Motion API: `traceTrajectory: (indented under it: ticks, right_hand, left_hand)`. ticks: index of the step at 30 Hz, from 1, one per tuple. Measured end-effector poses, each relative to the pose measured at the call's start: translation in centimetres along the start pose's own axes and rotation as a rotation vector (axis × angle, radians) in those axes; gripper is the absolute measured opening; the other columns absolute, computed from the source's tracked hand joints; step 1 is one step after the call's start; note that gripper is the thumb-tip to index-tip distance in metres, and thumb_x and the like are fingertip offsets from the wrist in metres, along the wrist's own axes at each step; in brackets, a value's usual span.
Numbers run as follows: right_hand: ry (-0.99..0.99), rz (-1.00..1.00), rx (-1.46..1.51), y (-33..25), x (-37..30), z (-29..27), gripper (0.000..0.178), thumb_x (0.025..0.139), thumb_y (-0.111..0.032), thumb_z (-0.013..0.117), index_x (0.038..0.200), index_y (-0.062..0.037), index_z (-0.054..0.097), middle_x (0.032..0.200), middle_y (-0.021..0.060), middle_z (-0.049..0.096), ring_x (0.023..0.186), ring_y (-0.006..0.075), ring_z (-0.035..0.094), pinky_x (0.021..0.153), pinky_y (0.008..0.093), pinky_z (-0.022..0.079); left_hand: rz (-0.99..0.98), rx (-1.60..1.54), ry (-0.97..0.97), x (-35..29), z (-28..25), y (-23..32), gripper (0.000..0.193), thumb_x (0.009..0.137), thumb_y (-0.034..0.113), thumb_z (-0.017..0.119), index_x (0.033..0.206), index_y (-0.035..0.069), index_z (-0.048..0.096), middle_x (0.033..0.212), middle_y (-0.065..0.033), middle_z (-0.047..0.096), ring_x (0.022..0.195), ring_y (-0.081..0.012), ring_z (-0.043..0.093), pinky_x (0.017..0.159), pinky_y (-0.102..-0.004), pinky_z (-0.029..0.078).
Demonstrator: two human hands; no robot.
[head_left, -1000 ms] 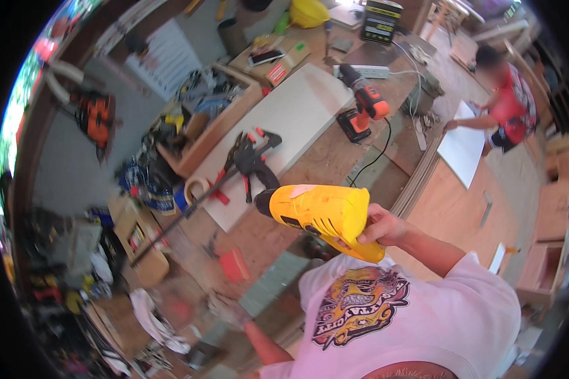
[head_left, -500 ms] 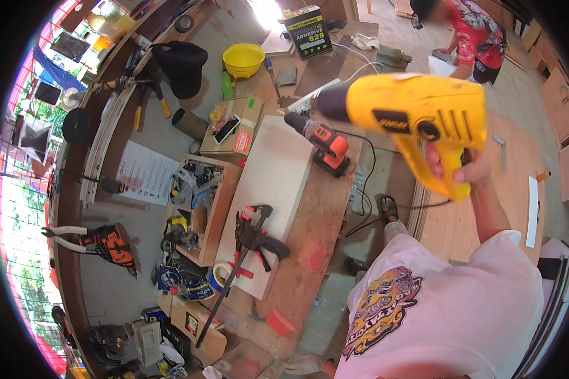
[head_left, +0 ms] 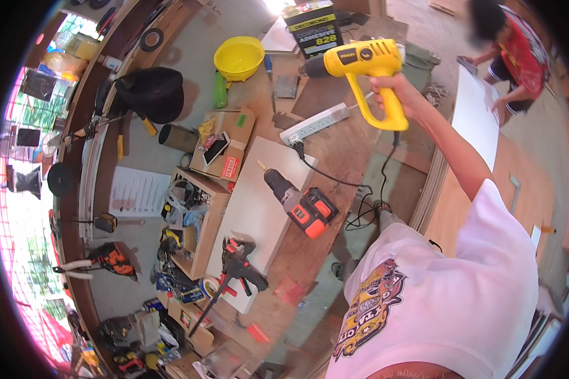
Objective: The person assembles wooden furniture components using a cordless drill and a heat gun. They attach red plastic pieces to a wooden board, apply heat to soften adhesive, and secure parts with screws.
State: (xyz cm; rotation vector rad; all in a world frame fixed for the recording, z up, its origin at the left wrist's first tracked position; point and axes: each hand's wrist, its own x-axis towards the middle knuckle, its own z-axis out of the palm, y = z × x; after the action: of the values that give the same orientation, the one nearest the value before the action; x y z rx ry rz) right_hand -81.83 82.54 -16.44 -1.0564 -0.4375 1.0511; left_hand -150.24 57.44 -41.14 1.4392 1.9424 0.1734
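Note:
My right hand is closed around the handle of a yellow heat gun, raised over the far end of the workbench. Its dark nozzle points left, near a black and yellow adhesive can. From the handle's base a black cord hangs down and coils beside the bench. Below the gun lies a white power strip with a plug in it. A cordless drill, orange and black, rests nearer me, partly on a pale board. My left hand is out of view.
On the board's near end lies a black and red bar clamp. To the left stand a wooden box of tools, a carton with a phone and a yellow bowl. Far right, another person bends over a white panel.
My right hand has carried the heat gun away from me and to the left, with the arm now stretched out. The view has shifted, and the power strip shows more fully.

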Motion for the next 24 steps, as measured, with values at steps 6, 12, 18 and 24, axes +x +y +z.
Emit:
traceTrajectory:
  ticks: [6,12,18,24]
  right_hand:
    - [-0.258,0.38,0.303,3.3,18.8,-1.7,0.021,0.088,-0.012,0.066,0.105,-0.0044,0.058,0.077,0.0028,0.058,0.06,0.0126,0.055,0.052,0.0276,0.049]
    - [-0.341,0.429,0.108,9.9,27.4,-0.3,0.025,0.089,-0.014,0.068,0.108,-0.0022,0.057,0.079,0.0031,0.057,0.061,0.0127,0.054,0.053,0.0264,0.049]
    - [-0.29,0.407,0.022,12.5,29.4,-3.6,0.03,0.093,-0.022,0.067,0.114,-0.0038,0.057,0.081,0.0054,0.059,0.061,0.0139,0.056,0.054,0.0274,0.051]
    - [-0.158,0.138,-0.727,11.3,30.7,-5.6,0.036,0.093,-0.039,0.07,0.109,-0.0076,0.068,0.086,-0.0011,0.065,0.068,0.0104,0.058,0.059,0.027,0.046]
  left_hand:
    - [-0.293,-0.337,0.023,-3.8,1.8,2.3,0.048,0.093,0.026,0.066,0.132,-0.002,0.06,0.105,-0.0085,0.07,0.086,-0.0158,0.066,0.07,-0.031,0.054]
    - [-0.786,-0.642,0.126,-10.6,6.2,4.8,0.05,0.094,0.026,0.062,0.135,-0.002,0.058,0.11,-0.0105,0.069,0.085,-0.0188,0.067,0.068,-0.0313,0.053]
    - [-0.985,-0.721,0.039,-20.2,14.9,4.3,0.037,0.092,0.024,0.061,0.121,0.002,0.067,0.102,-0.011,0.071,0.084,-0.0239,0.069,0.069,-0.0376,0.055]
    - [-0.401,0.225,-0.583,-21.5,22.0,4.9,0.034,0.09,0.028,0.054,0.1,0.001,0.071,0.112,-0.0259,0.068,0.099,-0.0392,0.068,0.082,-0.0465,0.055]
